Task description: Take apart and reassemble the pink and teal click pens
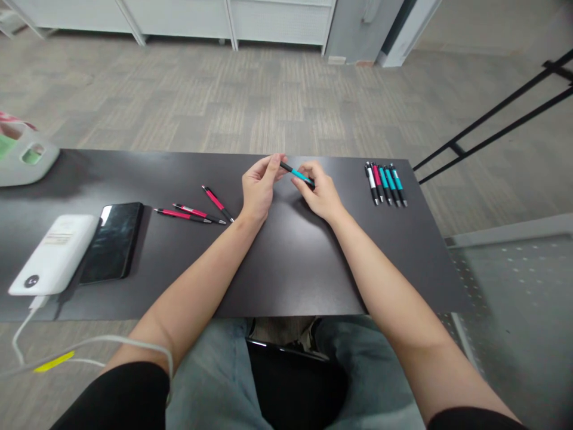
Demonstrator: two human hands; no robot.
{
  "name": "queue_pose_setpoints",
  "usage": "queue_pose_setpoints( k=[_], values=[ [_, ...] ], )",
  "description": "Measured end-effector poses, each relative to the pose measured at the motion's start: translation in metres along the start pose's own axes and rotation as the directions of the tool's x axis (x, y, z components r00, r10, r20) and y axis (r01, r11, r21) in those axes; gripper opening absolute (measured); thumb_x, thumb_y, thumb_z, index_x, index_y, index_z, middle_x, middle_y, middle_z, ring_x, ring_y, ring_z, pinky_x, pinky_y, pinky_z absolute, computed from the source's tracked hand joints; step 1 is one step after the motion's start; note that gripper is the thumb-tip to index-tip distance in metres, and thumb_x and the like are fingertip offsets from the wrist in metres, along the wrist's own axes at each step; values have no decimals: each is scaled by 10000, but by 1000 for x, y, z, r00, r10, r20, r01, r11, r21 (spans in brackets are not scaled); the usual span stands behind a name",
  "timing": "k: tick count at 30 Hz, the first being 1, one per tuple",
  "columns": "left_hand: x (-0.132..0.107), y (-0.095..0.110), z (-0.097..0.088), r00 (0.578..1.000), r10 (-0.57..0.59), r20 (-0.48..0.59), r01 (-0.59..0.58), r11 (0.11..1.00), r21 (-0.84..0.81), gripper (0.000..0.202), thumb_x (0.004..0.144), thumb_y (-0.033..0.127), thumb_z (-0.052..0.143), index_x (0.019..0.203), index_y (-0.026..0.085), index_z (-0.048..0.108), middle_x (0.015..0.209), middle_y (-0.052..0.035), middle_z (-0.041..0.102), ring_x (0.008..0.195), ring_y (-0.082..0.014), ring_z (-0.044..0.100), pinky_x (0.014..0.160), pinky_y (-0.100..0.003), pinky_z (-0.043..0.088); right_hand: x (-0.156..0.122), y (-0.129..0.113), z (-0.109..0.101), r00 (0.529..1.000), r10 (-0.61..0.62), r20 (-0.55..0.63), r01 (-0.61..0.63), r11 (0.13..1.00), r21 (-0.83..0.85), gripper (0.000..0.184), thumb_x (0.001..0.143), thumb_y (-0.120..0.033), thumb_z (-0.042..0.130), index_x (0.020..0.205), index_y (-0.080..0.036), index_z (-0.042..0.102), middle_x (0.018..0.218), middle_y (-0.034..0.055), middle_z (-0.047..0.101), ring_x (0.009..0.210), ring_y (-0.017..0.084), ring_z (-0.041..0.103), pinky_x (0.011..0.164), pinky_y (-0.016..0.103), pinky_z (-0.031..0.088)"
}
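A teal pen [297, 173] with black ends is held above the far middle of the table. My left hand [262, 184] pinches its left end between thumb and fingers. The fingers of my right hand [321, 190] are closed round its other end, partly hiding it. Left of my left hand lie several pens with pink-red barrels, among them a red pen [217, 203] set at a slant. To the right of my right hand, several pens rest side by side in a row: a white pen [371, 183], a pink pen [378, 183] and teal pens [392, 185].
On the dark table [286, 269] a black phone [114, 242] leans against a white power bank [56, 254]. A white cable [102, 340] runs from it across my left arm. A white plastic container [33, 155] stands at the far left. Black metal bars [487, 119] rise beyond the right edge.
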State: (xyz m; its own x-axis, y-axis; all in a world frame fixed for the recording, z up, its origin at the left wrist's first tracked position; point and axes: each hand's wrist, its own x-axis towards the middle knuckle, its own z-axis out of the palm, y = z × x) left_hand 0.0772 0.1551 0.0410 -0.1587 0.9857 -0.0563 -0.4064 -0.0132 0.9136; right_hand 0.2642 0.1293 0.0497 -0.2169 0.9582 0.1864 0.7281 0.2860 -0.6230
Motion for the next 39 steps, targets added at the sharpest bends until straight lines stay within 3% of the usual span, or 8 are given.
queue_pose_setpoints(
  k=[6,10,16,20,25,30,35,39],
  values=[
    [3,4,0,1000,16,6,-16,1000,8,266,1032,524,1138,968,359,938,958,-4,942,1112,-286,984,909,-374,793,1,-18,-8,994,-15,106,26,995,-101,487,1245,-601,739,1669,-374,811,1371,134,893,1337,425,843,1159,572,714],
    [4,3,0,999,38,4,-38,999,14,294,998,501,1165,963,336,924,912,-9,921,1107,-287,976,905,-363,772,-1,-14,-5,997,-6,80,15,995,-103,511,1265,-559,708,1743,-380,735,1408,137,871,1285,395,831,1166,578,710],
    [14,1,-8,988,152,-13,-147,975,169,298,1083,624,1060,1079,337,979,998,-30,941,1013,-251,926,886,-341,746,6,11,9,998,-33,-53,37,997,68,471,1267,-720,694,1512,-339,817,1234,126,837,1194,387,803,1108,528,697],
    [21,12,-24,957,277,82,-278,805,525,206,1148,491,951,1123,290,992,1122,-72,958,1150,-300,903,1050,-395,738,15,12,15,979,-4,-204,65,954,292,597,1152,-906,814,1232,-315,805,984,66,727,1037,346,734,1017,489,674],
    [26,17,-41,963,136,234,-271,500,823,84,1052,209,908,1081,273,953,1113,-79,957,1134,-339,887,1175,-468,679,16,12,14,971,70,-228,22,926,376,639,1136,-960,789,1119,-323,744,890,23,612,942,303,650,920,442,625],
    [29,14,-47,953,128,276,-303,481,823,149,1024,183,930,996,301,845,1040,-46,932,1060,-324,863,1096,-464,670,15,18,16,966,64,-250,39,921,388,658,1127,-976,786,1091,-323,717,885,10,573,894,280,601,864,421,577],
    [34,15,-52,949,139,283,-313,320,894,185,977,283,990,901,305,823,1108,-90,855,1171,-399,792,1216,-605,589,16,14,15,967,82,-243,31,902,430,653,1119,-969,812,1059,-327,710,830,-11,522,853,263,563,824,401,557],
    [38,13,-57,957,101,271,-289,292,912,125,952,294,1006,947,287,881,1232,-114,839,1172,-407,785,1256,-662,543,17,10,13,969,72,-237,41,897,439,645,1110,-956,833,1028,-331,695,809,-18,501,839,261,562,821,405,561]
  ],
)
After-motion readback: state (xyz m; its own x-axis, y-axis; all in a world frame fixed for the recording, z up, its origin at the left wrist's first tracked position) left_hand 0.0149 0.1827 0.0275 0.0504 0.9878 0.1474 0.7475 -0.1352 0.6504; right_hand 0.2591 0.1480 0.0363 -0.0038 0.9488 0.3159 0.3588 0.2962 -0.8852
